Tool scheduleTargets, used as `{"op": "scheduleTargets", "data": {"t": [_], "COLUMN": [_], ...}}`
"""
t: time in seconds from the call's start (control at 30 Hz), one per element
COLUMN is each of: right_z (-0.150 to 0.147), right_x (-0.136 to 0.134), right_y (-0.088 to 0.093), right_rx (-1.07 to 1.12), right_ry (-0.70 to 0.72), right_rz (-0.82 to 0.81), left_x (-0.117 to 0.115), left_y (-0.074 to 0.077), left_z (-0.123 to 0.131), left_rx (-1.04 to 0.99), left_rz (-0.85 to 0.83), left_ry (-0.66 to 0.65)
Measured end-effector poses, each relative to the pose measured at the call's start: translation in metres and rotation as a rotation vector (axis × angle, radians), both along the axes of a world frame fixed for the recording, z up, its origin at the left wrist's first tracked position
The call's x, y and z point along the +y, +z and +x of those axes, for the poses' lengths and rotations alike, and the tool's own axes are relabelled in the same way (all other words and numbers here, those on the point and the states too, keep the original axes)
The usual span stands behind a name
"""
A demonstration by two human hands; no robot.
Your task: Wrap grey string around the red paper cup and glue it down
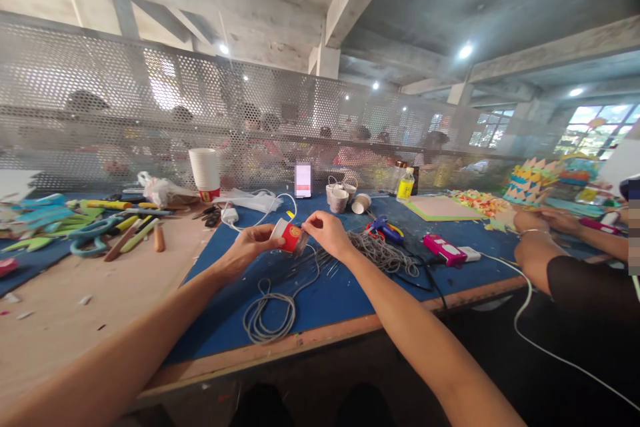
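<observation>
A small red-and-white paper cup (290, 238) is tilted sideways over the blue mat, held in the closed fingers of my left hand (245, 248). At the cup's right end, the thumb and fingers of my right hand (327, 233) are pinched together. Whatever lies between those fingertips is too small to make out. Below the cup, a loose coil of grey cord (270, 320) rests on the mat, and a strand curves up from it toward the cup. A tangled heap of grey cord (385, 255) lies right of my right hand.
Cord-wrapped cups (339, 199) stand behind my hands, near a phone (303, 180). Blue-handled pliers (387, 229) and a magenta device (444, 250) lie right. Scissors (93, 235) and a cup stack (204, 170) are left. A co-worker's arm (533, 250) reaches in from the right.
</observation>
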State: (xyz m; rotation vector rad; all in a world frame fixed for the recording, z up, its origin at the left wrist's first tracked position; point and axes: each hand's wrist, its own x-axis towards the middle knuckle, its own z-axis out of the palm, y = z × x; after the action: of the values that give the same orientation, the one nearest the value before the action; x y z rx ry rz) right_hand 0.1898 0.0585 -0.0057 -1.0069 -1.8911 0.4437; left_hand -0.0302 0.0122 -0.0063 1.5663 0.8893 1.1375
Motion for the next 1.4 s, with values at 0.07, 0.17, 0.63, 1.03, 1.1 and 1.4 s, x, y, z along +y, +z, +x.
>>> {"op": "scheduleTargets", "data": {"t": [0.07,0.17,0.63,1.03,1.1,1.4], "right_z": [0.0,0.0,-0.001,-0.002,-0.002,-0.001], "right_x": [-0.001,-0.001,-0.001,0.001,0.003,0.009], "right_y": [0.0,0.0,0.0,-0.001,-0.002,-0.007], "right_rx": [0.0,0.0,0.012,0.052,0.054,0.08], "right_ry": [-0.001,-0.006,-0.004,0.026,0.029,0.06], "right_rz": [-0.003,-0.007,-0.019,-0.073,-0.084,-0.111], "left_x": [0.001,0.002,0.001,0.007,0.009,0.007], "left_y": [-0.001,-0.002,-0.003,-0.01,-0.012,-0.01], "left_z": [-0.001,-0.001,-0.001,-0.007,-0.007,-0.005], "left_rx": [0.0,0.015,-0.006,-0.029,-0.033,-0.052], "left_rz": [0.016,0.027,0.025,0.024,0.035,0.02], "left_ry": [-0.008,-0.009,-0.009,-0.029,-0.036,-0.03]}}
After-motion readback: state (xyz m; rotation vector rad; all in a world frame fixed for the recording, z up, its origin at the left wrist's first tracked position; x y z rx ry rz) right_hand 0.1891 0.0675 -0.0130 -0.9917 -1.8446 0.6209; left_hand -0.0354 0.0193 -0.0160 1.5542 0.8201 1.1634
